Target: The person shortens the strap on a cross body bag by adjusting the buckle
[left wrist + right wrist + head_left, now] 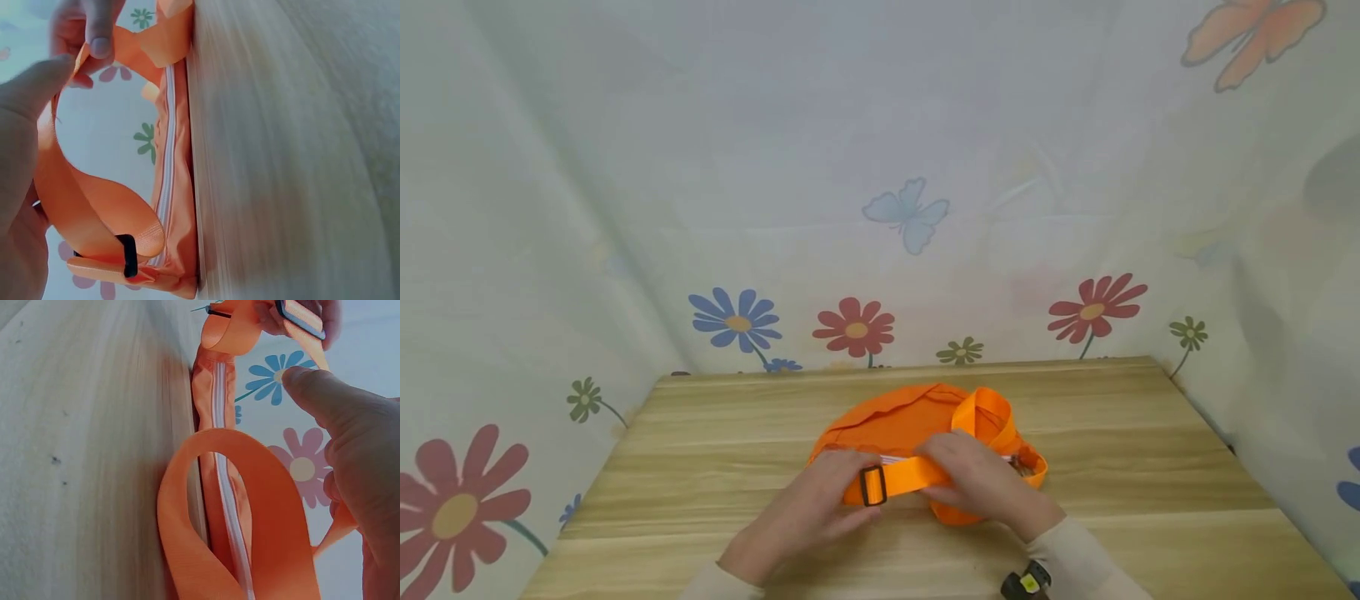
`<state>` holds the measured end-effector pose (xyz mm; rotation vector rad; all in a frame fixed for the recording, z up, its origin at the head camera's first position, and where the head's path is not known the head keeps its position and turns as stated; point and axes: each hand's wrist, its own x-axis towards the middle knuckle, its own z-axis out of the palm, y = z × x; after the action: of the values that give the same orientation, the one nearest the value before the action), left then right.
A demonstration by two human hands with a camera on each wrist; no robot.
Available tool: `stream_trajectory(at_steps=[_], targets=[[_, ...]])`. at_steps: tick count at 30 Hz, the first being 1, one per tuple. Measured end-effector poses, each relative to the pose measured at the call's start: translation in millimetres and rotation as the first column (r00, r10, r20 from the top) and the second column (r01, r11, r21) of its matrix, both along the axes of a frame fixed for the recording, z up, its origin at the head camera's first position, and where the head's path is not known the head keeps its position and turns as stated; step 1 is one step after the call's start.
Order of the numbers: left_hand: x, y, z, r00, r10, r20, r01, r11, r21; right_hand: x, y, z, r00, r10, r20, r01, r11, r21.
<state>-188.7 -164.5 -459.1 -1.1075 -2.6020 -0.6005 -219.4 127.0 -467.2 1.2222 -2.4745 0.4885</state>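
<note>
An orange waist bag [895,421] lies on the wooden table, its white zipper [219,400] running along the near side. Above that zipper, an orange webbing strap [913,475] is drawn between the two hands. My left hand [820,500] pinches the strap beside a black slide buckle [873,486]. Farther right, my right hand [981,479] grips the same strap between thumb and fingers. A second black buckle [129,255] shows in the left wrist view, near the bag's end. Loose strap loops [275,506] hang close to the zipper.
The wood-grain table [700,467] reaches back to a curtain [820,167] printed with flowers and butterflies, which also closes off both sides. Another strap loop [988,412] stands up over the bag's right end. A dark band with a device [1026,581] sits at the right wrist.
</note>
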Motion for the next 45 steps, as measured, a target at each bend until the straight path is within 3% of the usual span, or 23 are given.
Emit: stream_trajectory(at_steps=[8,19,28,45], targets=[[-0.1,3.6,3.4,0.996,0.083,-0.039,-0.084,0.996,-0.012,3.2,3.2,5.0,0.998,0.042,-0.055,-0.045,0.998,-0.051],[-1.1,2.4,4.8,0.982,0.051,-0.179,-0.046,0.998,0.037,3.8,4.7,9.7,0.976,0.061,-0.208,-0.086,0.990,-0.116],[-1.0,2.6,8.9,0.985,0.051,-0.165,-0.040,0.997,0.073,5.7,1.1,13.5,0.983,0.101,-0.153,-0.129,0.974,-0.184],[2.8,0.0,6.5,0.992,0.020,-0.125,-0.006,0.994,0.107,13.7,-5.2,11.3,0.992,0.096,-0.084,-0.113,0.967,-0.227]])
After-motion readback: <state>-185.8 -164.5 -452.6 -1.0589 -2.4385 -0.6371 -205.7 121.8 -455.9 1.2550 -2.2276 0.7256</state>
